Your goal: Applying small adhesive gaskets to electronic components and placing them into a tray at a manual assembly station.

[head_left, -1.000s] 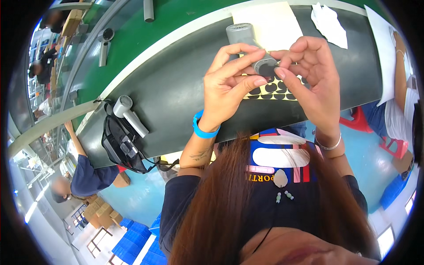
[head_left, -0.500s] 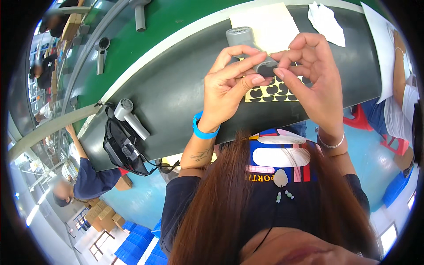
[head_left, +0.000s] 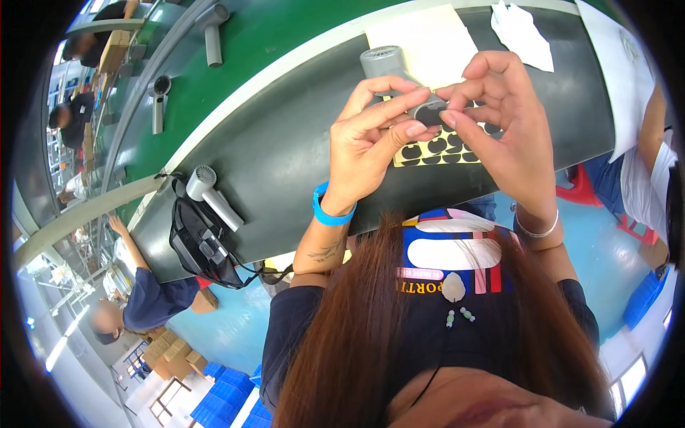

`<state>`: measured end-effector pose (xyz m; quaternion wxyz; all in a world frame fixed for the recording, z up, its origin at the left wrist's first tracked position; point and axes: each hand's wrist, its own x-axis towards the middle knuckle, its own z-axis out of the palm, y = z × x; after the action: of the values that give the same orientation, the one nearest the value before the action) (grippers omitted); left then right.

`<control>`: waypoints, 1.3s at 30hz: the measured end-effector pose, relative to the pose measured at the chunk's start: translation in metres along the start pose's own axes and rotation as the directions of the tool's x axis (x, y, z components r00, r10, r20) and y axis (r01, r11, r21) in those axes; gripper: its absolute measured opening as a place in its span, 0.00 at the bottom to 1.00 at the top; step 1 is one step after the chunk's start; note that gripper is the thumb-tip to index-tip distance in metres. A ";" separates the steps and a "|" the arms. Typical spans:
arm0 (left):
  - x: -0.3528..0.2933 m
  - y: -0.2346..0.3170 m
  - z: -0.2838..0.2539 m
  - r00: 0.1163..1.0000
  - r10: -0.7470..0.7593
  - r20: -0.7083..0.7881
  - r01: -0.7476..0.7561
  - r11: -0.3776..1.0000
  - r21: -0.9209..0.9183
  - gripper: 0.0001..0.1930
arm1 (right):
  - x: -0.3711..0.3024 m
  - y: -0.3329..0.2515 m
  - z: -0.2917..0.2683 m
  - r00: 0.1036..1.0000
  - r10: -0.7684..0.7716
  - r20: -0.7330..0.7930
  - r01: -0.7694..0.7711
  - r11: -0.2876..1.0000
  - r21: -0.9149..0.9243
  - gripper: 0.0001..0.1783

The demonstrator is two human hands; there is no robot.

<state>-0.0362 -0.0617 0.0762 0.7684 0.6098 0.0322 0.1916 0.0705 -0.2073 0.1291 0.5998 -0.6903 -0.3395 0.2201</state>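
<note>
We count two grey hair dryers on the green surface [head_left: 285, 39] at far left: one farther left [head_left: 158, 103], the other nearer [head_left: 212, 39]. Below them, one co-worker in a dark shirt [head_left: 153, 298] reaches one arm to the bench [head_left: 300, 135]. Next on the bench lie one black bag [head_left: 196, 246] and, touching or just beside it, a third hair dryer [head_left: 222, 208].

In the middle, our left hand [head_left: 365, 146] holds one small round grey part [head_left: 429, 114], dark-faced, between thumb and fingers, above the bench. Behind that hand lies a fourth hair dryer [head_left: 382, 60], partly hidden. Beneath the part is one yellow sheet of black stickers [head_left: 428, 150]; the hands cover some, so we cannot count them. Beyond is cream paper [head_left: 422, 44].

Our right hand [head_left: 512, 125] pinches at the part's right edge, thumb against it; we cannot tell whether it grips anything else. Farther right lie one crumpled white paper [head_left: 523, 37] and one long white sheet [head_left: 617, 85].
</note>
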 end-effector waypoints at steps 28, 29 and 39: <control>0.003 0.003 0.004 0.999 0.001 0.045 0.001 0.999 -0.051 0.14 | 0.001 -0.001 -0.012 0.996 0.085 0.033 -0.088 0.993 0.077 0.21; 0.003 0.002 0.004 0.999 0.003 0.046 -0.001 0.999 -0.052 0.14 | 0.001 -0.001 -0.012 0.996 0.086 0.032 -0.088 0.993 0.076 0.21; 0.002 0.002 0.005 0.999 -0.013 0.040 0.015 0.999 -0.043 0.14 | 0.000 -0.002 -0.011 0.996 0.084 0.024 -0.085 0.995 0.049 0.21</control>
<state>-0.0338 -0.0652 0.0798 0.7831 0.5966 0.0172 0.1747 0.0777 -0.2146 0.1330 0.6032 -0.6864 -0.3108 0.2615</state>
